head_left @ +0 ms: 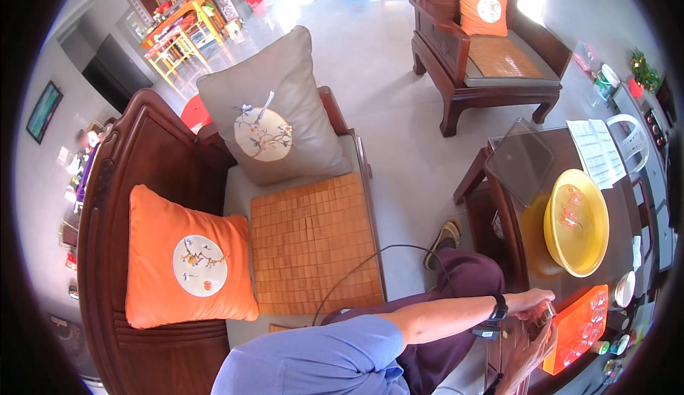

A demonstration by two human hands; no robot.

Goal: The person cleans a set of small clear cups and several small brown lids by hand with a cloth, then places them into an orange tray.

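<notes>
My left hand (534,301), with a black watch on its wrist, reaches to the right side of the head view. Just below it is my right hand (529,351), and the two meet at the near edge of an orange tray (578,324). Fingers of both hands are closed round a small thing (546,314) between them, too small and covered to name. Several clear, glass-like pieces sit in the tray. Beyond it stands a yellow basin (578,245) with some clear and reddish things inside.
On the dark table (527,249) are a tilted grey translucent sheet (522,160), printed papers (597,153) and a white bowl (625,289). A wooden sofa with an orange cushion (189,260) and a grey cushion (274,110) is at left. An armchair (491,53) stands beyond.
</notes>
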